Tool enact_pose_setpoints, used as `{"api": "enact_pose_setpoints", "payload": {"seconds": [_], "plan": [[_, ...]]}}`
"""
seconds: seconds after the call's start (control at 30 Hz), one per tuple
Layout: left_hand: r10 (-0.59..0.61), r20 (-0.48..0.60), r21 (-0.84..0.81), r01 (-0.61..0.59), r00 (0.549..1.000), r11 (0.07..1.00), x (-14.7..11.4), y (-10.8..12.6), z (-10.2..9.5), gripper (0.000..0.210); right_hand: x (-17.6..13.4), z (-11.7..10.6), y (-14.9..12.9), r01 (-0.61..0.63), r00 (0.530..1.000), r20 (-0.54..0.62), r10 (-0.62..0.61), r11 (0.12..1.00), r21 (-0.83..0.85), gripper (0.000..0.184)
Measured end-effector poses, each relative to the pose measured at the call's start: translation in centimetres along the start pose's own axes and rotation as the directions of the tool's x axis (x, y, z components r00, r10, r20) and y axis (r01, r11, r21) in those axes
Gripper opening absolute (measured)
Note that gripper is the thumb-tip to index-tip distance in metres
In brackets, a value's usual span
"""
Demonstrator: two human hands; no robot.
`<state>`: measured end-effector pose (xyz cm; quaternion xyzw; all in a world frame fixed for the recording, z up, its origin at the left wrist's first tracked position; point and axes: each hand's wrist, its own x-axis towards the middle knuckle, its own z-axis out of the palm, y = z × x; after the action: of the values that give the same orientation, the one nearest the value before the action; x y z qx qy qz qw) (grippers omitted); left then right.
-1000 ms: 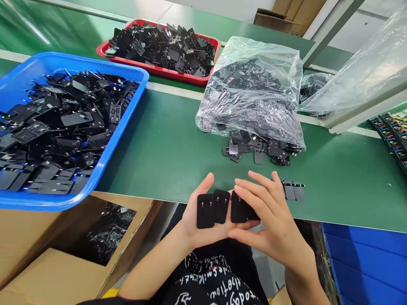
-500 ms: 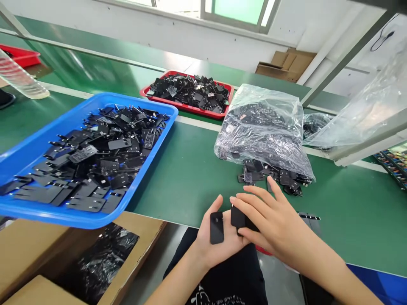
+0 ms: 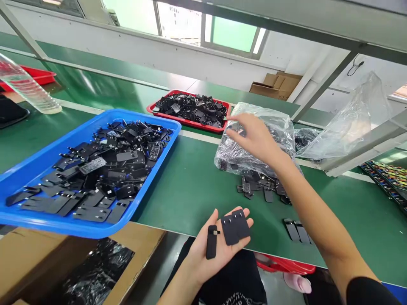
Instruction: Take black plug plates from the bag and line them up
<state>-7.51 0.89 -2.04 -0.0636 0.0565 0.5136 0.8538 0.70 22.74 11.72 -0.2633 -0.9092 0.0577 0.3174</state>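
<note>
My left hand (image 3: 223,254) is palm up with its fingers stretched out, bearing black plug pieces with metal prongs. Two flat plug pieces (image 3: 235,228) lie side by side across the fingers, and a narrower plug piece (image 3: 211,245) rests near the thumb. My right hand (image 3: 256,137) hovers, thumb and fingers apart and nothing in them, in front of a clear plastic bag (image 3: 227,152) of black pieces. Loose plug pieces (image 3: 254,183) spill from the bag's near side. A short row of plug pieces (image 3: 297,232) lies by my right forearm.
A blue tray (image 3: 152,180) of plug pieces stands at the left, a red tray (image 3: 187,121) of them behind. A bottle (image 3: 34,91) leans at far left. Below the green table (image 3: 178,195) is an open cardboard box (image 3: 143,250). Shelf posts (image 3: 324,87) rise at the right.
My right hand has left the left palm and moved up and away to the bag. The pieces on the left palm are now uncovered. The view has tilted upward.
</note>
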Motion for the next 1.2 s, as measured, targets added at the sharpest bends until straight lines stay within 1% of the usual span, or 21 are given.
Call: {"api": "enact_pose_setpoints", "payload": {"seconds": [0.07,0.1,0.17,0.23,0.3,0.37,0.47,0.53,0.63,0.7,0.87,1.03,1.2], "plan": [[0.023,0.011,-0.001,-0.023,1.000,1.000,-0.3,0.4,0.3,0.054,-5.1,-1.1,-1.6,0.006,0.998,0.064,-0.013,0.994,0.109,0.020],[0.025,0.017,-0.008,-0.025,1.000,1.000,-0.4,0.6,0.5,0.056,-7.8,-1.8,-2.5,-0.024,0.992,0.123,0.001,0.983,0.182,0.022],[-0.003,0.039,-0.022,0.004,0.999,1.000,-0.5,0.7,1.2,0.061,-12.6,-3.2,-4.1,-0.095,0.971,0.237,0.023,0.951,0.296,0.031],[-0.066,0.079,-0.027,0.068,0.995,0.997,-0.4,0.7,2.0,0.068,-16.4,-4.0,-5.3,-0.139,0.952,0.306,0.028,0.927,0.347,0.049],[-0.132,0.127,-0.029,0.137,0.983,0.990,0.0,0.3,2.8,0.075,-19.1,-4.0,-6.1,-0.154,0.949,0.313,0.037,0.920,0.361,0.065],[-0.183,0.164,-0.037,0.192,0.969,0.981,0.3,-0.1,3.4,0.078,-20.8,-3.2,-6.5,-0.148,0.963,0.266,0.048,0.919,0.367,0.072],[-0.236,0.168,-0.010,0.241,0.957,0.970,0.7,-0.9,3.8,0.078,-22.2,-1.7,-6.5,-0.146,0.984,0.154,0.089,0.897,0.417,0.071],[-0.240,0.143,0.033,0.238,0.960,0.971,0.8,-1.3,3.8,0.077,-22.5,-0.9,-6.4,-0.143,0.989,0.090,0.114,0.880,0.453,0.068],[-0.220,0.114,0.081,0.212,0.969,0.974,0.9,-1.7,3.7,0.076,-22.5,-0.6,-6.2,-0.087,0.996,0.030,0.083,0.881,0.466,0.065],[-0.219,0.095,0.099,0.210,0.971,0.973,1.0,-1.8,3.8,0.075,-22.5,-0.7,-6.1,-0.066,0.998,0.029,0.059,0.883,0.465,0.065],[-0.225,0.053,0.139,0.216,0.973,0.966,1.8,-2.0,3.9,0.077,-22.6,-1.2,-5.8,-0.083,0.996,0.063,0.061,0.894,0.440,0.066],[-0.215,0.023,0.147,0.209,0.976,0.967,2.5,-2.4,3.8,0.075,-22.9,-1.4,-6.0,-0.081,0.997,0.036,0.073,0.939,0.333,0.065],[-0.200,0.033,0.138,0.193,0.979,0.971,2.6,-2.5,3.5,0.074,-22.9,-1.4,-6.2,-0.081,0.996,0.045,0.071,0.956,0.283,0.065]]}}
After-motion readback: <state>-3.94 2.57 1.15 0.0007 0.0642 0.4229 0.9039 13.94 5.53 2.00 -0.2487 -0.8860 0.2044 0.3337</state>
